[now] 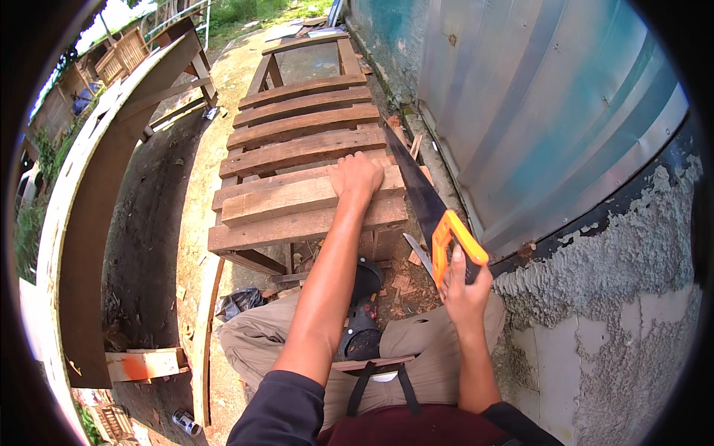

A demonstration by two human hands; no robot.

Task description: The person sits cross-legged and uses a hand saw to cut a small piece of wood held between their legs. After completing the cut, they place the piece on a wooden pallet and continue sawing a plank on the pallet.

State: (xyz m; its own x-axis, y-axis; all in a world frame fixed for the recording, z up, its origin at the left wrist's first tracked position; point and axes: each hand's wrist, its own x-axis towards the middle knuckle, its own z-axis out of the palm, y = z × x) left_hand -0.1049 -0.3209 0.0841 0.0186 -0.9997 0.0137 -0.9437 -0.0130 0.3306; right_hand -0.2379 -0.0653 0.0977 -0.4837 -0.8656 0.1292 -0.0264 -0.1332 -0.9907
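A thick wooden beam point(279, 198) lies across the near end of a slatted wooden bench point(305, 149). My left hand point(357, 177) presses down on the beam near its right end, fingers curled over its far edge. In my right hand point(466, 286) is a handsaw point(424, 197) with an orange and black handle. Its dark blade points up and away, along the right side of the bench, close to the beam's end. Whether the teeth touch the wood, I cannot tell. My right fingers wrap round the handle.
A corrugated metal sheet point(535, 111) and a rough plaster wall point(595, 327) stand close on the right. Wood scraps point(405, 286) lie below the bench, beside a grey metal strip point(420, 253). Further left are a long board point(204, 342), a can point(186, 422) and a large curved-looking panel point(97, 223).
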